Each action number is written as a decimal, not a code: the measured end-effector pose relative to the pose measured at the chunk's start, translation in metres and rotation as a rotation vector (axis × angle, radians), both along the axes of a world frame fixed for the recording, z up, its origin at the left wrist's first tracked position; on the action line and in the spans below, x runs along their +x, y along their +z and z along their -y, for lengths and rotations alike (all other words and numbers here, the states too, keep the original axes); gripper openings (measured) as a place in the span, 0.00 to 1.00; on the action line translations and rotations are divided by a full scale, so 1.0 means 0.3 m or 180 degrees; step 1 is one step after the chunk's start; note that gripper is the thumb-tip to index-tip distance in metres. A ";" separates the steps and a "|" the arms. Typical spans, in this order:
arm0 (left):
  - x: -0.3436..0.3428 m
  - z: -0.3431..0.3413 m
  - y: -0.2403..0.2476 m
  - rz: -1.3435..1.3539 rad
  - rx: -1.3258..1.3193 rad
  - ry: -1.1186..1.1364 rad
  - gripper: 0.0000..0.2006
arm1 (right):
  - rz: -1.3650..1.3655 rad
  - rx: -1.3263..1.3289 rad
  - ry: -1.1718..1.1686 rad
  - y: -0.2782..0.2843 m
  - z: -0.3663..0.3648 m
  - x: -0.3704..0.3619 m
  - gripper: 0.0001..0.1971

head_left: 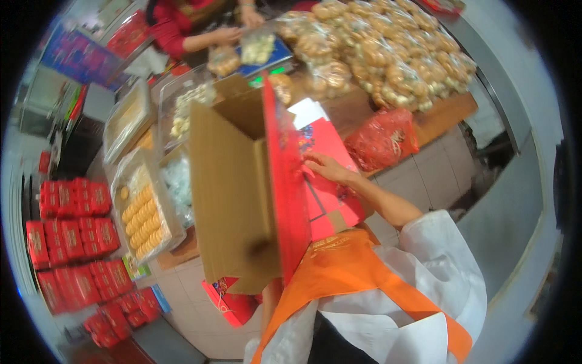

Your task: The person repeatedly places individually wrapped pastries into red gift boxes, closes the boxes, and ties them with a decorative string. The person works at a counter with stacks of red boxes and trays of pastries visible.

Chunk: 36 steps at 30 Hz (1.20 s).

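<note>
An unfolded red carton (233, 194) with bare brown cardboard inside stands tilted in front of me, its open side facing left and up. My right hand (327, 167) reaches in from the right, fingers closed around a small red strip (308, 172) by the carton's printed red outer wall. Beneath that hand lie flat red printed cartons (330, 203). Only the forearm of my left arm (271, 300) shows, under the carton's lower end; the left hand itself is hidden behind the cardboard.
Clear bags of round pastries (394, 51) crowd the table's far right, beside a red plastic bag (383, 138). A tray of pastries (144, 221) sits left. A co-worker's hands (233, 33) handle a bag on a blue scale (279, 53). Red packages (79, 239) are stacked at left.
</note>
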<state>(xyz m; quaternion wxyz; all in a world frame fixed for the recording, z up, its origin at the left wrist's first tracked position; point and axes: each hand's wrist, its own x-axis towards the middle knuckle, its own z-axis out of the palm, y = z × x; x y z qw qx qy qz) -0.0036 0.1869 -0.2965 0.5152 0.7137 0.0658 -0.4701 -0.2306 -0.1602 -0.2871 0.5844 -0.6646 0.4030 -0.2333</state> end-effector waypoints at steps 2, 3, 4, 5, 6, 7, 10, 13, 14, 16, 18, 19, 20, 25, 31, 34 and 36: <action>-0.018 -0.056 0.001 -0.0058 0.0143 0.0072 0.25 | 0.0366 0.0653 -0.0191 0.048 0.027 -0.083 0.16; -0.021 -0.065 -0.005 -0.0062 0.0201 0.0083 0.25 | 0.0557 0.0985 -0.0302 0.053 0.031 -0.132 0.15; -0.023 -0.068 0.005 -0.0060 0.0248 0.0083 0.25 | 0.0454 0.0500 -0.0836 0.045 0.025 -0.210 0.13; -0.029 -0.080 0.015 -0.0054 0.0279 0.0146 0.25 | 0.0243 -0.0030 -0.1331 0.065 0.028 -0.261 0.10; -0.034 -0.083 0.020 -0.0061 0.0328 0.0195 0.25 | 0.0131 -0.0287 -0.1800 0.056 0.042 -0.327 0.11; -0.030 -0.062 0.027 -0.0014 0.0323 0.0159 0.25 | 0.0013 -0.0392 -0.2430 0.045 0.049 -0.420 0.10; -0.034 -0.027 0.064 0.0022 0.0373 0.0138 0.25 | -0.0377 -0.0477 -0.3561 -0.229 0.118 -0.773 0.11; -0.044 0.007 0.093 0.0093 0.0413 0.0174 0.25 | -0.1551 0.0187 -0.3651 -0.357 0.171 -0.917 0.13; -0.050 0.003 0.095 0.0117 0.0384 0.0227 0.25 | -0.1695 0.0333 -0.3309 -0.327 0.200 -0.887 0.14; -0.069 0.003 0.108 0.0187 0.0341 0.0325 0.26 | -0.1973 0.0645 -0.2634 -0.269 0.250 -0.839 0.16; -0.060 0.043 0.141 0.0247 0.0279 0.0276 0.26 | -0.2493 0.0354 -0.2478 -0.381 0.272 -0.880 0.16; -0.060 0.055 0.157 0.0277 0.0232 0.0310 0.26 | -0.2744 0.0192 -0.2351 -0.402 0.286 -0.876 0.17; -0.055 0.064 0.173 0.0326 0.0185 0.0339 0.26 | -0.2634 0.0155 -0.2273 -0.416 0.286 -0.887 0.16; 0.000 0.103 0.288 0.0706 -0.0287 0.0640 0.26 | -0.1478 0.0871 -0.2401 -0.252 0.336 -0.879 0.10; 0.226 0.186 0.521 0.2114 -0.1653 0.1206 0.26 | -0.1250 -0.0213 -0.2171 0.157 0.356 -0.934 0.10; 0.177 0.290 0.708 0.3026 -0.1676 0.1560 0.23 | -0.0320 0.0051 -0.2211 0.484 0.321 -0.820 0.10; 0.120 0.364 0.840 0.3290 -0.1917 0.1452 0.21 | 0.0009 0.0169 -0.1948 0.629 0.306 -0.783 0.10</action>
